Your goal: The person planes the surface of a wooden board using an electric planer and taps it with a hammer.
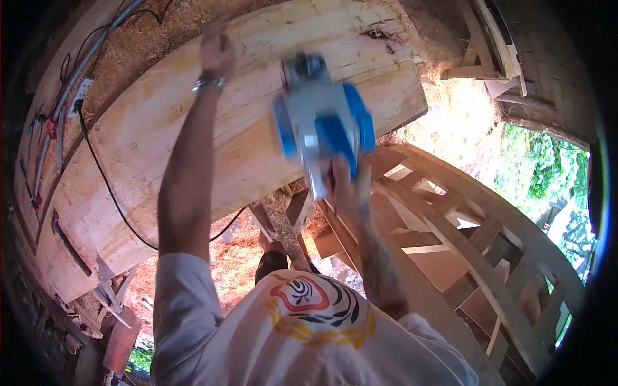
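A blue and silver electric planer [322, 122], smeared by motion, is over the large pale wooden board [129, 148]. My right hand [347, 193] is wrapped round its rear end. Whether the planer's sole touches the wood cannot be made out. My left hand [217, 55], wearing a metal band at the wrist, is over the far part of the board, apart from the planer. Blur hides how its fingers are set. A black cord [116, 206] passes behind my left forearm.
A white power strip [80, 93] is at the left with the cord plugged in. Several tools, including a dark curved bar [69, 244], lie along the left side. A slatted wooden frame [463, 225] stands at the right. Shavings [167, 289] cover the ground below.
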The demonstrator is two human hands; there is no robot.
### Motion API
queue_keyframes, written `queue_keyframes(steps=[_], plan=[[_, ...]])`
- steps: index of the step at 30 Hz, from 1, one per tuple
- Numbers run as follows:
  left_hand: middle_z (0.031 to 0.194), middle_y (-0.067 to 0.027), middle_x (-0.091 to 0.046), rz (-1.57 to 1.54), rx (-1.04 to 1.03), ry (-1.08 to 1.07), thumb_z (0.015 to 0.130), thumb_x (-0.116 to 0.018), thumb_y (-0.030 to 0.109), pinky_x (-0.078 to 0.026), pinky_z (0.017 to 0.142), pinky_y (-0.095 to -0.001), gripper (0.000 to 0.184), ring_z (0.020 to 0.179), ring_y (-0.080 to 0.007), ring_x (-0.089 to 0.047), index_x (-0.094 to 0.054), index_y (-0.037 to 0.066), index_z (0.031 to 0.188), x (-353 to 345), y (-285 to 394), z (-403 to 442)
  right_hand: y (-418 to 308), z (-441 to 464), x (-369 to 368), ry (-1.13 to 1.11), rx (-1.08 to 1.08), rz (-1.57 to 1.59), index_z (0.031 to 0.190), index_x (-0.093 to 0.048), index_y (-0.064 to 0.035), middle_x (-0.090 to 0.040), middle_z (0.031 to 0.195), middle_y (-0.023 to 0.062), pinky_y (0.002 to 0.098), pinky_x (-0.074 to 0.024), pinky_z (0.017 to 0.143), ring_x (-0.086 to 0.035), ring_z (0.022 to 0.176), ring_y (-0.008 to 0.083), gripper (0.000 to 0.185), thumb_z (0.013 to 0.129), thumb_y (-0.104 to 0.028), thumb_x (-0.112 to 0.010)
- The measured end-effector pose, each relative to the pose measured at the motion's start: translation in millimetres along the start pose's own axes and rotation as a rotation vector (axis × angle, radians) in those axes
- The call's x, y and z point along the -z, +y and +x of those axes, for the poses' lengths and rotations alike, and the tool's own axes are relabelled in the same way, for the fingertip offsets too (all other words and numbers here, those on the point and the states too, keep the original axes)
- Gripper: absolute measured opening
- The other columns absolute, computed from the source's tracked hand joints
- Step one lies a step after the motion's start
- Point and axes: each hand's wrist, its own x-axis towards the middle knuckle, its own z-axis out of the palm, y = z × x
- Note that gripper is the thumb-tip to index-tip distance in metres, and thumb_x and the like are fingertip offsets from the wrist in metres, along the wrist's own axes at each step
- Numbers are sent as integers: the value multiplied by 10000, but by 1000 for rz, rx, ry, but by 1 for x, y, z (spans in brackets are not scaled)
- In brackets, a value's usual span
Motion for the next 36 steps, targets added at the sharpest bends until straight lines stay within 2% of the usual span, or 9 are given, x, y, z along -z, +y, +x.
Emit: queue_keyframes(steps=[7,13,16,18,20,26,27,31,36], plan=[[1396,-195,-595,850,83,-57,1024,-449,339,-275,1221,-555,466,1344,-400,-505,-557,82,1397,73,-36,-16,44,-99,-2,86,76,-137,1028,-683,38,-650,727,73,347,-473,572,-609,671,134,407,983,-363,-633],[1363,-193,-628,800,139,-116,1008,-477,322,-316,1184,-551,436,1332,-393,-510,-621,46,1314,80,-19,-8,-29,60,-49,110,42,-107,941,-713,15,-593,624,6,316,-445,522,-549,591,84,393,1003,-367,-644],[1332,-150,-656,789,77,-50,1009,-486,310,-321,1174,-542,412,1318,-353,-525,-634,78,1315,80,-24,-12,-70,162,-81,123,303,-122,908,-730,16,-650,663,51,405,-501,611,-613,666,155,502,1002,-472,-650],[1326,-133,-662,801,29,-42,1009,-487,308,-322,1172,-537,404,1323,-337,-523,-639,92,1315,81,-28,-12,-91,212,-97,71,398,-143,792,-601,-41,-550,566,31,286,-382,414,-514,447,106,572,995,-575,-621],[1327,-126,-660,829,8,-19,1007,-489,312,-323,1173,-534,400,1316,-332,-530,-647,105,1311,76,-37,-15,-91,212,-104,63,382,-107,807,-614,-29,-560,576,41,288,-385,415,-514,447,110,575,997,-571,-619],[1329,-138,-654,836,47,-48,997,-494,312,-325,1175,-540,399,1304,-347,-533,-651,111,1305,77,-35,-12,-43,33,-62,-55,42,58,821,-632,-81,-513,595,-39,243,-332,459,-471,499,50,429,1091,-393,-513],[1323,-143,-655,855,24,-37,996,-494,309,-324,1177,-542,396,1297,-351,-535,-650,108,1299,77,-39,-14,-7,-7,-40,-74,-26,79,958,-649,-20,-554,726,-48,264,-375,534,-495,643,55,325,1033,-333,-604],[1329,-155,-645,875,66,-63,996,-483,301,-307,1203,-537,398,1305,-363,-533,-648,96,1295,76,-36,-12,54,-131,1,-101,-33,-138,1083,-663,10,-609,729,56,346,-456,568,-584,647,167,551,957,-525,-629],[1327,-163,-642,800,152,-117,991,-474,283,-296,1207,-540,394,1300,-372,-539,-649,76,1277,81,-20,-8,28,-83,-29,-71,46,-189,1081,-668,14,-621,716,76,351,-468,566,-593,639,156,541,951,-511,-644]])
